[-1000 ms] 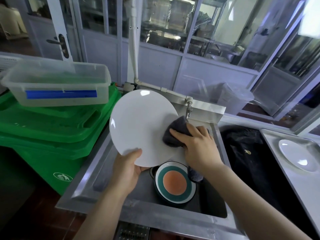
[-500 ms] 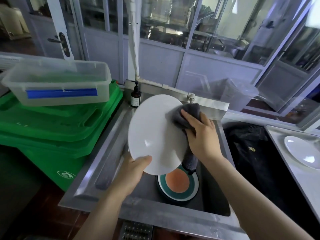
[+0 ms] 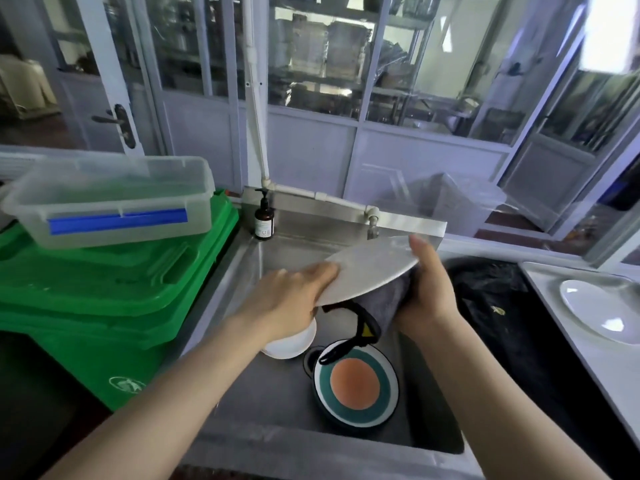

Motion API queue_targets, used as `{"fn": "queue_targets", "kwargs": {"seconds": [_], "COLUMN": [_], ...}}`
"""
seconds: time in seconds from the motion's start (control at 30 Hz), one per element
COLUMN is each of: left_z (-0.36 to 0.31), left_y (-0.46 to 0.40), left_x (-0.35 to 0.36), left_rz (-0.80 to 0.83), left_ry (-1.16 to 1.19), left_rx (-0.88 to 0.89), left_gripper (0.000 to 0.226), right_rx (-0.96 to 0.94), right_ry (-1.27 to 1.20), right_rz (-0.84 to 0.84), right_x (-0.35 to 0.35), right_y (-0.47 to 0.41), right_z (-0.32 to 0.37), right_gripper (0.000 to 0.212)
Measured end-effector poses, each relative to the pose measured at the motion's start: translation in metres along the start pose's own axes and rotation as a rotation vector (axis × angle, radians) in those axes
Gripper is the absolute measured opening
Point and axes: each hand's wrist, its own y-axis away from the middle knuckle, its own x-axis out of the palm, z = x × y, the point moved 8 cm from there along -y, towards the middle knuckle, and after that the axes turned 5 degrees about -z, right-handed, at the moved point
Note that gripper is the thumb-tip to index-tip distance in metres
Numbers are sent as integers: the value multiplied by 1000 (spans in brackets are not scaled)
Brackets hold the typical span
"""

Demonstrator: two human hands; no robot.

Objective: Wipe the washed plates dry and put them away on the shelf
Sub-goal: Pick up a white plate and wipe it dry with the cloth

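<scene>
White plate (image 3: 370, 270) is held tilted above the sink (image 3: 277, 403), left hand (image 3: 287, 299) gripping its rim, right hand (image 3: 427, 289) clamping the grey cloth (image 3: 384, 299) beneath. Wet rim may slip and strike the dishes below.

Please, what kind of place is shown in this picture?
Probably the dishwashing area of a commercial or canteen kitchen. A deep stainless steel sink holds plates, a large green bin stands beside it, and metal shelving shows behind the glass partition.
</scene>
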Motion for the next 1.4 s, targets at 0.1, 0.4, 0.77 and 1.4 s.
{"fn": "queue_targets", "kwargs": {"seconds": [0.1, 0.4, 0.77, 1.4], "left_z": [6, 48, 32, 6], "left_y": [-8, 25, 13, 4], "left_x": [-5, 51, 43, -15], "left_rz": [-60, -150, -241, -369], "left_ry": [-105, 1586, 1815, 1069], "left_rx": [113, -998, -740, -481], "left_gripper": [59, 39, 34, 47], "right_rx": [5, -223, -103, -1081], "right_ry": [35, -33, 278, 1109], "right_rz": [63, 240, -262, 222], "right_x": [-1, -8, -79, 53], "right_y": [12, 17, -7, 42], "right_z": [5, 26, 20, 56], "right_gripper": [36, 24, 33, 48]}}
